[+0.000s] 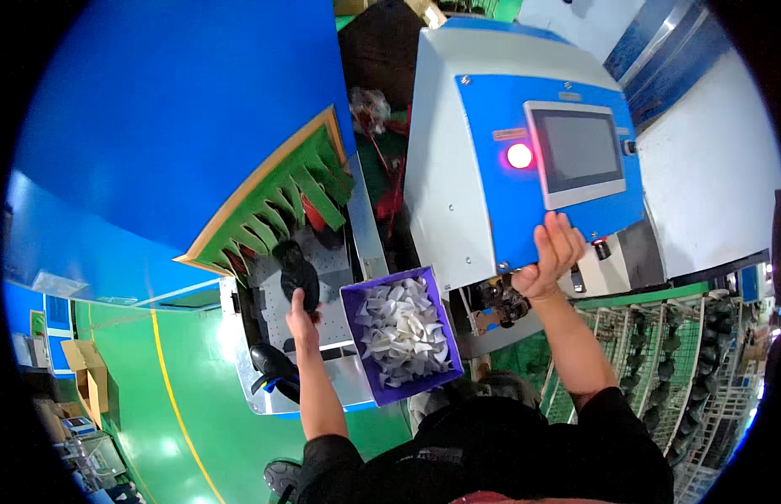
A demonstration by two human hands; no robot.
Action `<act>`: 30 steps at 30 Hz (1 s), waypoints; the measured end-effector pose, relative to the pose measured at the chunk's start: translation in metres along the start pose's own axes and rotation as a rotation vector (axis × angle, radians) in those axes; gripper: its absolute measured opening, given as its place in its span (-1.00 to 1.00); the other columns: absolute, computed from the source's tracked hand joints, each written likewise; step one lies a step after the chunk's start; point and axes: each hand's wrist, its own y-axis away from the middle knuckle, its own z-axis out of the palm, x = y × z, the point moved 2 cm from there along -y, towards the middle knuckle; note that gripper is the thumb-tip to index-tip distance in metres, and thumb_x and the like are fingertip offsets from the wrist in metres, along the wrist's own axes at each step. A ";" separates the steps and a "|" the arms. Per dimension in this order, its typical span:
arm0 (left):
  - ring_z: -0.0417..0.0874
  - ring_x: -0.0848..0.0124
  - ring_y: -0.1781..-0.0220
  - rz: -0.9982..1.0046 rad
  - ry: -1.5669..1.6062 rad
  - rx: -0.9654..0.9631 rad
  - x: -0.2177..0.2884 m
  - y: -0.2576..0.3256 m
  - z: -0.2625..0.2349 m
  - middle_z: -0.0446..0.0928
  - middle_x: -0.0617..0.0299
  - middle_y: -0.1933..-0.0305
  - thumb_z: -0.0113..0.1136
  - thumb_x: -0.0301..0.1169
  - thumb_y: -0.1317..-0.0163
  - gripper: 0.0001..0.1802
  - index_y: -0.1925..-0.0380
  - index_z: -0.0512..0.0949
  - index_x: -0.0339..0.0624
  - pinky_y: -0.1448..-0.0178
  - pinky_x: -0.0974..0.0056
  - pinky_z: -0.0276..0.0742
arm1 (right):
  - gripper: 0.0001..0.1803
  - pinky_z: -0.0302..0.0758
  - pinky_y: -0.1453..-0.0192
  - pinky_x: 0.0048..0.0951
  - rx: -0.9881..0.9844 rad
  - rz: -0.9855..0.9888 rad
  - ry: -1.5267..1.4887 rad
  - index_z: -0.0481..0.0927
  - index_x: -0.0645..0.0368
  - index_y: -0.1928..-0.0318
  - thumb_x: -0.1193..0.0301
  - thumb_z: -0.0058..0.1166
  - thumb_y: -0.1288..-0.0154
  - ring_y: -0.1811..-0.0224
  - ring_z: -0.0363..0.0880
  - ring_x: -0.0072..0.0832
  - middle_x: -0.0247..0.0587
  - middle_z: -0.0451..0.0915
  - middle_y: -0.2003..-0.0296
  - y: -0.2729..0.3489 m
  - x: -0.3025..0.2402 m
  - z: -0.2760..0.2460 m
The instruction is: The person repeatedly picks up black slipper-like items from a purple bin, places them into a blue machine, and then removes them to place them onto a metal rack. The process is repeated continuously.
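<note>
Green floor (214, 370), left hand (303, 321) gripping dark shoe-like item (299, 270), far end indistinct, empty right hand (550, 259) uncurled at blue panel (510, 210)

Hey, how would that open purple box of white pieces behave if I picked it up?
The purple box is probably light for its size, since the white pieces look thin and loosely heaped. Its straight walls suggest it should hold its shape. Tilting it might spill some, as the top is open.

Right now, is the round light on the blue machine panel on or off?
On: the round light glows bright white with a red halo on the blue panel.
</note>
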 end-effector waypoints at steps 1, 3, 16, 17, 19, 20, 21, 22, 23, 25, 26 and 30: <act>0.54 0.40 0.67 0.001 0.102 -0.016 0.023 0.031 0.003 0.61 0.10 0.54 0.34 0.05 -0.29 -0.46 0.42 0.65 -0.32 0.60 0.28 0.37 | -0.41 0.10 -0.52 0.01 -0.043 0.028 -0.020 0.51 0.20 -0.30 0.07 -0.43 -0.64 -0.38 0.43 -0.10 -0.01 0.54 -0.28 -0.004 -0.001 -0.004; 0.55 0.41 0.68 0.134 -0.005 -0.031 0.027 0.094 -0.002 0.61 0.14 0.55 0.29 0.07 -0.34 -0.42 0.34 0.63 -0.37 0.62 0.31 0.33 | -0.43 0.05 -0.55 0.02 -0.127 0.092 -0.071 0.50 0.22 -0.30 0.09 -0.37 -0.63 -0.40 0.42 -0.09 0.00 0.53 -0.30 -0.013 -0.008 -0.016; 0.51 0.09 -0.40 0.626 -0.472 -0.594 -0.028 0.449 0.082 0.39 -0.18 -0.44 0.53 -0.35 -0.18 0.10 -0.54 -0.01 -0.44 -0.41 0.08 0.46 | 0.19 0.36 -0.46 -0.19 -0.640 1.341 -1.940 -0.13 0.03 -0.65 0.52 0.44 -0.18 -0.37 0.39 -0.32 -0.17 0.33 -0.42 0.072 -0.080 -0.123; 0.55 0.14 -0.35 0.486 -0.100 -0.629 -0.036 0.451 0.098 0.41 -0.13 -0.42 0.52 -0.39 -0.18 0.05 -0.52 0.04 -0.43 -0.36 0.08 0.51 | 0.15 0.40 -0.43 -0.19 -0.740 1.378 -1.977 -0.06 0.06 -0.64 0.52 0.44 -0.18 -0.32 0.45 -0.33 -0.17 0.40 -0.37 0.065 -0.058 -0.125; 0.60 0.24 -0.23 0.200 -0.104 -0.677 -0.032 0.437 0.116 0.49 0.00 -0.31 0.56 -0.47 -0.10 -0.04 -0.43 0.19 -0.35 -0.26 0.14 0.57 | -0.01 0.45 -0.38 -0.21 -1.018 1.341 -1.964 0.12 0.09 -0.59 0.42 0.40 -0.24 -0.28 0.49 -0.33 -0.17 0.47 -0.32 0.078 -0.031 -0.134; 0.61 0.27 -0.18 0.168 -0.087 -0.695 -0.025 0.438 0.131 0.53 0.07 -0.25 0.59 -0.49 -0.06 -0.08 -0.38 0.26 -0.31 -0.22 0.16 0.58 | -0.05 0.48 -0.36 -0.23 -1.186 1.315 -1.923 0.14 0.09 -0.58 0.40 0.39 -0.26 -0.27 0.50 -0.33 -0.17 0.48 -0.31 0.080 -0.020 -0.140; 0.62 0.31 -0.14 0.130 -0.076 -0.708 -0.018 0.442 0.143 0.57 0.14 -0.19 0.62 -0.51 -0.01 -0.12 -0.32 0.33 -0.27 -0.18 0.19 0.60 | -0.08 0.50 -0.34 -0.25 -1.350 1.286 -1.873 0.17 0.10 -0.57 0.38 0.37 -0.28 -0.26 0.51 -0.33 -0.16 0.49 -0.30 0.085 -0.009 -0.147; 0.62 0.30 -0.15 0.185 -0.102 -0.734 -0.018 0.448 0.151 0.57 0.13 -0.20 0.63 -0.50 0.00 -0.12 -0.31 0.34 -0.28 -0.22 0.18 0.57 | -0.32 0.59 -0.22 -0.27 -1.260 1.400 -1.989 0.41 0.21 -0.40 0.28 0.30 -0.33 -0.10 0.64 -0.31 -0.11 0.61 -0.18 0.100 -0.003 -0.153; 0.62 0.29 -0.17 0.231 -0.126 -0.766 -0.021 0.453 0.161 0.56 0.11 -0.21 0.65 -0.48 0.01 -0.12 -0.30 0.35 -0.29 -0.27 0.17 0.55 | -0.38 0.62 -0.18 -0.26 -1.301 1.544 -2.065 0.47 0.24 -0.32 0.24 0.28 -0.34 -0.04 0.67 -0.31 -0.09 0.64 -0.12 0.119 0.006 -0.161; 0.61 0.28 -0.19 0.290 -0.465 -0.804 -0.016 0.465 0.181 0.57 0.09 -0.20 0.65 -0.48 0.02 -0.12 -0.29 0.35 -0.31 -0.33 0.16 0.50 | -0.48 0.66 -0.09 -0.25 -1.366 1.851 -2.212 0.59 0.30 -0.16 0.18 0.23 -0.36 0.09 0.74 -0.30 -0.05 0.72 0.01 0.149 0.025 -0.179; 0.61 0.27 -0.20 0.315 -0.639 -0.811 -0.013 0.468 0.184 0.58 0.08 -0.20 0.65 -0.48 0.02 -0.13 -0.29 0.36 -0.31 -0.37 0.15 0.47 | -0.51 0.70 -0.02 -0.21 -1.343 2.007 -2.174 0.65 0.34 -0.02 0.10 0.15 -0.40 0.18 0.77 -0.26 -0.02 0.75 0.14 0.139 0.031 -0.202; 0.54 0.57 0.30 -0.068 -0.783 -0.832 -0.033 0.462 0.198 0.65 0.34 0.29 0.37 -0.40 -0.29 -0.78 0.14 0.65 -0.29 0.21 0.40 0.43 | -0.55 0.72 -0.08 -0.06 -0.941 2.247 -2.364 0.59 0.27 -0.12 0.15 0.10 -0.45 0.09 0.77 -0.15 0.08 0.72 0.08 0.180 0.046 -0.248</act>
